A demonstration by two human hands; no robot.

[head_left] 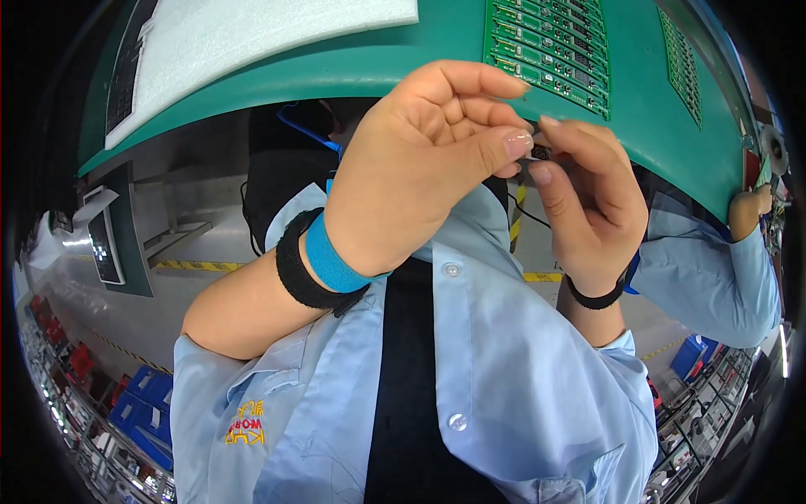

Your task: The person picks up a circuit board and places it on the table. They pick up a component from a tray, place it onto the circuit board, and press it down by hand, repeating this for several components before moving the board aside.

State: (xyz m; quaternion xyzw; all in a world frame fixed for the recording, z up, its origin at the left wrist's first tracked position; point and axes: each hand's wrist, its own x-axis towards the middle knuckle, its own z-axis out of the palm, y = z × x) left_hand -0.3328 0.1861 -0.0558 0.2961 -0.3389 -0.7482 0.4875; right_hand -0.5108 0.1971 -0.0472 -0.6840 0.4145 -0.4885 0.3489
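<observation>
In front of my chest, both hands meet at a small dark part (540,154) with a thin pale edge. It is too small and too covered by fingers to name more exactly. My right hand (598,197) pinches it between thumb and forefinger. From the other side, my left hand (420,160) presses its thumb at the part's left end, against a finger beneath; its forefinger is raised and curved above. Blue and black bands circle my left wrist, and a black band my right. Just beyond the hands, a panel of green circuit boards (550,55) lies on the green worktop (336,74).
White foam sheet (252,38) covers the worktop's left part, beside a dark tray (124,88). Another circuit board panel (680,67) lies farther right. A co-worker's sleeve (714,269) and hand (745,212) are at the right edge. Blue bins (143,412) stand lower left.
</observation>
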